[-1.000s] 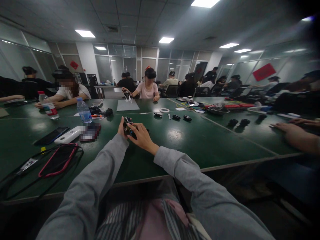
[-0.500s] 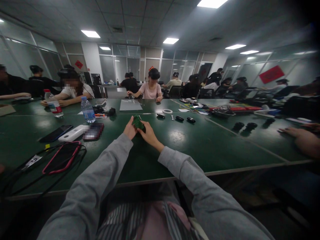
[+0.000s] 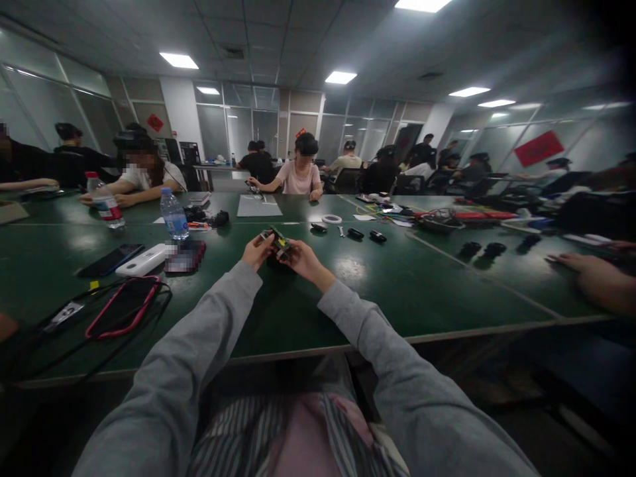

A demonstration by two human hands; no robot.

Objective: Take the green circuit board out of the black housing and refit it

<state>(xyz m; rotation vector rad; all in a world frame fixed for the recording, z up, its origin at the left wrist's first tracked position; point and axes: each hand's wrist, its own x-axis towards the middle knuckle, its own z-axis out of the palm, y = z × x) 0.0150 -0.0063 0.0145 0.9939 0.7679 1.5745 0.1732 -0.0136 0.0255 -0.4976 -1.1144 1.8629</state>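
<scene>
A small green circuit board (image 3: 281,242) is held up over the green table (image 3: 397,285), between my two hands. My left hand (image 3: 256,252) pinches its left end, where a light metallic part shows. The fingers of my right hand (image 3: 304,260) are closed on the lower right end of the board. Something dark lies just beneath the board, too shadowed to make out. Beyond my right hand are a small wrench (image 3: 341,232) and several small black objects (image 3: 356,234), next to a white ring (image 3: 332,219).
On the left stand a blue-capped bottle (image 3: 175,215) and a red-capped bottle (image 3: 105,202), with phones (image 3: 112,260), a pink-framed phone (image 3: 124,308) and black cables nearby. Across the table a person sits behind a grey mat (image 3: 259,205). Another person's hand (image 3: 579,263) rests at the right.
The green board has been turned in my hands, so that its edge and yellowish and metallic parts now show. My hands have moved slightly apart.
</scene>
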